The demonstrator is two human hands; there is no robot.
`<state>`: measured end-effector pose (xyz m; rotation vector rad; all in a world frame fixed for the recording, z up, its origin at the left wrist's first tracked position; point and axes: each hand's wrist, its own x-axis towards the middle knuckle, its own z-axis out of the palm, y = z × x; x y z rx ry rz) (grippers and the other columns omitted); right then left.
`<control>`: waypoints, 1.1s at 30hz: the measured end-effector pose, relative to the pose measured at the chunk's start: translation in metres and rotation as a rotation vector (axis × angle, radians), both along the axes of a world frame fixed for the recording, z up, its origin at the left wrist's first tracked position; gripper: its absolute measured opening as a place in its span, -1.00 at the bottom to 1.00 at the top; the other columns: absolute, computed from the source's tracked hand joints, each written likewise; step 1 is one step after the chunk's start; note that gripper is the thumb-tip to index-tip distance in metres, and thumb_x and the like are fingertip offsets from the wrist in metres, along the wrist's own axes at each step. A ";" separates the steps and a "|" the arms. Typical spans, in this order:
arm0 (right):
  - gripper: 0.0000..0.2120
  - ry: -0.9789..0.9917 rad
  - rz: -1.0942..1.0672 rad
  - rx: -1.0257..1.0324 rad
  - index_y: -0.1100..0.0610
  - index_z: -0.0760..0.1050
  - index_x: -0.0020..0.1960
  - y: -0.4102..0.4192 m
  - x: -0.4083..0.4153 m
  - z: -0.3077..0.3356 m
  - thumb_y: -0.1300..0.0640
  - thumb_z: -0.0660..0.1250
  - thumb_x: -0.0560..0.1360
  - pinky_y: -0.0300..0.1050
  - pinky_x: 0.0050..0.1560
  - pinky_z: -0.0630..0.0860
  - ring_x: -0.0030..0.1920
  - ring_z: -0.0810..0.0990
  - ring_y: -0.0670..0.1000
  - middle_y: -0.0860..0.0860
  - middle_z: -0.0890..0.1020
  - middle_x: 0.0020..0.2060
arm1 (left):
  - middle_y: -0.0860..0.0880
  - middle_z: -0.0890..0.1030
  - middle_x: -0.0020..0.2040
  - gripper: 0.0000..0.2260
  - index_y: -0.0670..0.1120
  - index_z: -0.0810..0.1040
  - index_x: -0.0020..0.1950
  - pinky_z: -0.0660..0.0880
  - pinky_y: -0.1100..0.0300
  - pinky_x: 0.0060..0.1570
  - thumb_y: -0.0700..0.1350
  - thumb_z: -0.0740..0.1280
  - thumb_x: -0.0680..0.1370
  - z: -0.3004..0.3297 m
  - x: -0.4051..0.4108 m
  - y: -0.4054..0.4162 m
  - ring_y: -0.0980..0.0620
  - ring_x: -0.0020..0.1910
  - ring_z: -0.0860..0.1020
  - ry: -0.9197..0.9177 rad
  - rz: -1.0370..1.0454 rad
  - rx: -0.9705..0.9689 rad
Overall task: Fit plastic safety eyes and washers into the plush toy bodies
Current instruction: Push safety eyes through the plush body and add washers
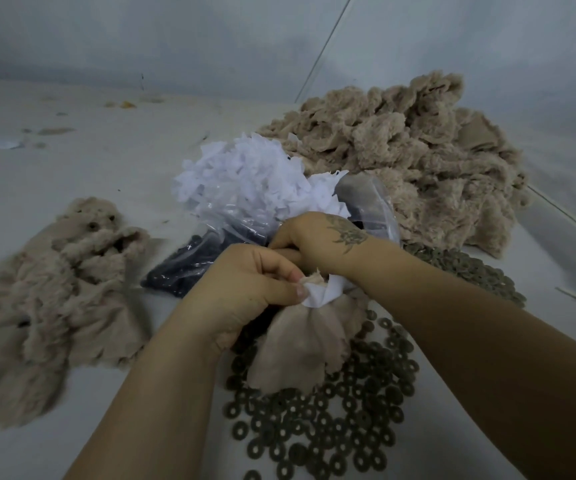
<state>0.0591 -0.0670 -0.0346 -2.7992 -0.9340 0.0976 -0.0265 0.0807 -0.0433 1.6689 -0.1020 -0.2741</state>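
At nine o'clock on the pale table (113, 174) lies a small heap of beige plush bodies (54, 282), fur side up, with dark eyes showing on the topmost one; toward eleven o'clock a few scraps and a white paper disc (1, 144) sit well apart from everything else. Just left of centre a clear bag of black safety eyes (189, 263) rests on the table, partly hidden behind the left hand; above it, toward twelve o'clock, a clear bag of white cut pieces (245, 178) stands open and full.

At the centre the left hand (245, 289) has its fingers curled, thumb and forefinger pinched together on a white piece (317, 292) and on the gathered top of a plush body (297, 348), which hangs inside out with its smooth backing outward, its lower edge touching the washers; the right hand (317, 237), a tattoo on its back, is curled round the same gathered top from behind, though its fingertips are hidden and what exactly they press cannot be told.

From six o'clock sweeping round to three o'clock a spread of dark ring washers (349, 410) covers the table beneath both forearms; at one to two o'clock a large pile of plush bodies (418, 150) rises, with a second clear bag (369, 206) leaning against its near edge.
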 end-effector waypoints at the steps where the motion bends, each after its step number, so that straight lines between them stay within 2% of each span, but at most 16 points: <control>1: -0.80 -0.004 -0.013 -0.010 -0.03 0.68 0.03 -0.004 -0.001 0.001 -0.01 0.28 0.60 -0.04 -0.13 0.55 -0.13 0.59 0.02 0.00 0.68 -0.13 | -0.09 0.68 -0.31 -0.81 -0.09 0.72 -0.31 0.54 0.21 -0.17 -0.38 0.50 0.37 -0.001 0.001 -0.001 0.07 -0.28 0.64 0.007 0.004 -0.007; 4: -0.83 0.002 -0.032 -0.026 0.01 0.70 0.08 -0.019 -0.002 0.004 0.08 0.35 0.58 -0.14 -0.22 0.49 -0.17 0.59 0.02 -0.02 0.67 -0.19 | -0.10 0.67 -0.31 -0.81 -0.10 0.71 -0.31 0.54 0.19 -0.16 -0.37 0.49 0.37 -0.003 0.001 -0.004 0.04 -0.27 0.62 0.012 0.012 -0.022; 7: -0.84 0.049 -0.042 -0.021 0.06 0.72 0.03 -0.031 -0.003 0.006 0.19 0.39 0.53 -0.25 -0.35 0.44 -0.40 0.51 -0.16 -0.15 0.58 -0.40 | -0.11 0.67 -0.30 -0.82 -0.09 0.71 -0.31 0.57 0.23 -0.16 -0.37 0.50 0.37 -0.004 0.000 -0.009 0.03 -0.28 0.60 -0.006 -0.021 -0.021; 9: -0.82 0.089 -0.030 -0.001 0.07 0.71 0.04 -0.034 -0.004 0.006 0.24 0.39 0.52 -0.47 -0.44 0.35 -0.43 0.51 -0.30 -0.23 0.52 -0.48 | -0.12 0.68 -0.29 -0.83 -0.09 0.71 -0.30 0.58 0.23 -0.15 -0.37 0.51 0.37 -0.005 -0.001 -0.012 0.03 -0.28 0.61 -0.016 -0.033 -0.023; 11: -0.75 0.092 -0.052 0.027 0.05 0.71 0.04 -0.036 -0.006 0.003 0.30 0.35 0.50 -0.52 -0.51 0.31 -0.45 0.47 -0.42 -0.21 0.49 -0.56 | -0.15 0.69 -0.26 -0.83 -0.11 0.72 -0.29 0.60 0.22 -0.14 -0.37 0.50 0.37 -0.006 -0.001 -0.015 0.01 -0.26 0.63 -0.027 -0.020 -0.043; 12: -0.73 0.075 -0.065 0.045 0.04 0.71 0.03 -0.038 -0.008 0.000 0.32 0.33 0.48 -0.50 -0.53 0.31 -0.46 0.47 -0.42 -0.18 0.52 -0.53 | -0.18 0.70 -0.24 -0.83 -0.11 0.72 -0.28 0.60 0.20 -0.14 -0.37 0.49 0.38 -0.007 -0.002 -0.017 -0.01 -0.24 0.64 -0.029 -0.007 -0.059; 14: -0.77 0.011 -0.076 0.105 0.02 0.70 0.01 -0.042 -0.011 -0.008 0.26 0.34 0.49 -0.44 -0.47 0.36 -0.43 0.54 -0.28 -0.09 0.63 -0.35 | -0.26 0.69 -0.19 -0.86 -0.13 0.72 -0.26 0.62 0.15 -0.14 -0.37 0.49 0.39 -0.008 -0.003 -0.021 -0.05 -0.21 0.64 -0.035 0.010 -0.082; 16: -0.89 -0.061 -0.114 0.265 0.08 0.70 -0.03 -0.047 -0.016 -0.016 0.20 0.40 0.53 -0.22 -0.26 0.53 -0.34 0.60 -0.15 -0.01 0.70 -0.22 | -0.31 0.67 -0.16 -0.88 -0.14 0.71 -0.24 0.60 0.09 -0.13 -0.35 0.50 0.40 -0.009 -0.004 -0.025 -0.08 -0.22 0.62 -0.046 0.006 -0.075; 17: -0.92 -0.068 -0.177 0.415 0.13 0.69 -0.06 -0.050 -0.018 -0.018 0.20 0.41 0.54 -0.20 -0.24 0.56 -0.33 0.62 -0.11 -0.01 0.71 -0.23 | -0.33 0.66 -0.15 -0.88 -0.14 0.72 -0.23 0.59 0.08 -0.13 -0.35 0.50 0.40 -0.009 -0.005 -0.027 -0.08 -0.22 0.61 -0.051 0.004 -0.071; 20: -0.84 0.066 -0.481 0.980 0.18 0.64 -0.18 -0.065 -0.030 -0.018 0.28 0.36 0.57 -0.23 -0.38 0.58 -0.39 0.69 -0.02 0.06 0.71 -0.33 | -0.33 0.66 -0.15 -0.89 -0.13 0.72 -0.22 0.60 0.03 -0.09 -0.33 0.51 0.39 -0.011 -0.007 -0.032 -0.11 -0.21 0.61 -0.045 0.018 -0.080; 22: -0.82 0.143 -0.598 1.222 0.20 0.63 -0.18 -0.080 -0.042 -0.015 0.30 0.35 0.57 -0.20 -0.35 0.62 -0.30 0.73 0.07 0.11 0.72 -0.31 | -0.33 0.66 -0.14 -0.90 -0.14 0.72 -0.21 0.61 -0.02 -0.04 -0.33 0.51 0.39 -0.011 -0.007 -0.035 -0.13 -0.19 0.62 -0.026 0.042 -0.098; 28: -0.87 0.354 -0.697 1.463 0.32 0.53 -0.16 -0.108 -0.082 -0.015 0.35 0.33 0.57 -0.18 -0.26 0.65 -0.18 0.75 0.14 0.24 0.72 -0.25 | -0.14 0.68 -0.29 -0.84 -0.10 0.71 -0.29 0.62 0.19 -0.21 -0.35 0.50 0.38 -0.012 -0.010 -0.048 0.00 -0.30 0.63 -0.016 0.092 -0.219; 30: -0.85 0.432 -0.778 1.426 0.30 0.54 -0.20 -0.118 -0.092 -0.015 0.35 0.34 0.56 -0.19 -0.29 0.63 -0.24 0.74 0.10 0.24 0.71 -0.26 | -0.17 0.70 -0.24 -0.84 -0.09 0.71 -0.28 0.63 0.16 -0.16 -0.35 0.49 0.39 -0.013 -0.012 -0.052 -0.01 -0.25 0.65 -0.019 0.120 -0.264; 33: -0.86 0.434 -0.841 0.889 0.21 0.63 -0.17 -0.132 -0.100 -0.011 0.34 0.36 0.53 -0.01 -0.21 0.67 -0.29 0.73 0.12 0.17 0.72 -0.30 | -0.19 0.71 -0.19 -0.83 -0.10 0.71 -0.26 0.61 0.16 -0.16 -0.35 0.48 0.41 -0.015 -0.015 -0.058 -0.04 -0.20 0.67 -0.019 0.160 -0.330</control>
